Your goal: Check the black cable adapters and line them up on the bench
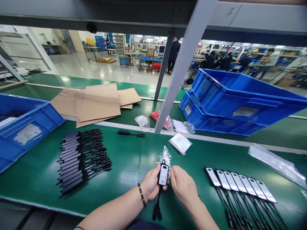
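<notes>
Two bare forearms [115, 209] come nearest to the camera, above the green table [129, 166]. The left hand [150, 184] grasps a small box [163, 175], its pale front turned to the camera and its black cable [157, 204] trailing toward the body. The right hand [184, 183] has its fingers bent together at the box's right edge; whether they pinch something, I cannot tell. Crinkled clear plastic [165, 155] shows just behind the box, and it could, I think, catch on the fingers. If the left grip becomes loose, the box might slip. A careless right elbow could disturb the row of similar boxes [230, 180]. On the left, many black boxes [72, 163] lie side by side near a blue bin [48, 118]. Ahead, a white packet [180, 142] and a slanting post [182, 70] obstruct the way toward cardboard sheets [99, 102] and stacked blue bins [240, 95].
</notes>
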Available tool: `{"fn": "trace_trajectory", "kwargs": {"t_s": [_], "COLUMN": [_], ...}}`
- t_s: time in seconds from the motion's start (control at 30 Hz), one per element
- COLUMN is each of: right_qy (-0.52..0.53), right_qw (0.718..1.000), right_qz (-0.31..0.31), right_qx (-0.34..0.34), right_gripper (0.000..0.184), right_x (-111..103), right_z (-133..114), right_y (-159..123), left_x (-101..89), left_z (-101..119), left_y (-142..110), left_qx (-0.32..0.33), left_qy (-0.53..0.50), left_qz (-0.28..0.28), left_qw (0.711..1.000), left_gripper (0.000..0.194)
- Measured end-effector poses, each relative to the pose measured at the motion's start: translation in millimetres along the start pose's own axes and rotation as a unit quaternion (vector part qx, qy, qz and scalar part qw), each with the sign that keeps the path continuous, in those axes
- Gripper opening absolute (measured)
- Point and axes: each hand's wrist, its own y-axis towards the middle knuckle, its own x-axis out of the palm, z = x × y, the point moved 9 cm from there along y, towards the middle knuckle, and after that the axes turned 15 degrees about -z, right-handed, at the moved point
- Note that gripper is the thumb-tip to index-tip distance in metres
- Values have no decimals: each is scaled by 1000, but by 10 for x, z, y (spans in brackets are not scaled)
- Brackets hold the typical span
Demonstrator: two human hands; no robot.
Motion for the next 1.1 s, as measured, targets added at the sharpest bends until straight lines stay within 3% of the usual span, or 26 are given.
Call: {"fn": "trace_trajectory", "kwargs": {"t_s": [0.23, 0.5, 0.67, 0.8, 0.93, 1.0, 1.1], "right_qy": [-4, 115, 219, 59, -67, -60, 0], "right_qw": [1000, 988, 966, 989, 978, 980, 989], "right_qz": [0, -93, -130, -127, -166, -138, -36], "right_qx": [8, 34, -32, 49, 112, 127, 145], "right_gripper": [29, 31, 36, 36, 26, 23, 21], "right_x": [9, 90, 41, 185, 452, 408, 122], "right_z": [24, 66, 5, 307, 564, 619, 615], "right_y": [2, 55, 32, 185, 367, 377, 241], "left_x": [17, 12, -59, -177, -239, -256, -225], "left_z": [21, 13, 63, 182, 239, 241, 245], "left_y": [-14, -13, -5, -24, -18, -13, -11], "left_qx": [6, 4, 23, 58, 75, 78, 84], "left_qy": [2, 10, -9, -21, -23, -32, -66], "left_qz": [3, 13, 33, 85, 100, 100, 80], "left_qw": [1000, 1000, 999, 995, 992, 991, 991], "left_gripper": [52, 53, 51, 49, 47, 46, 45]}}
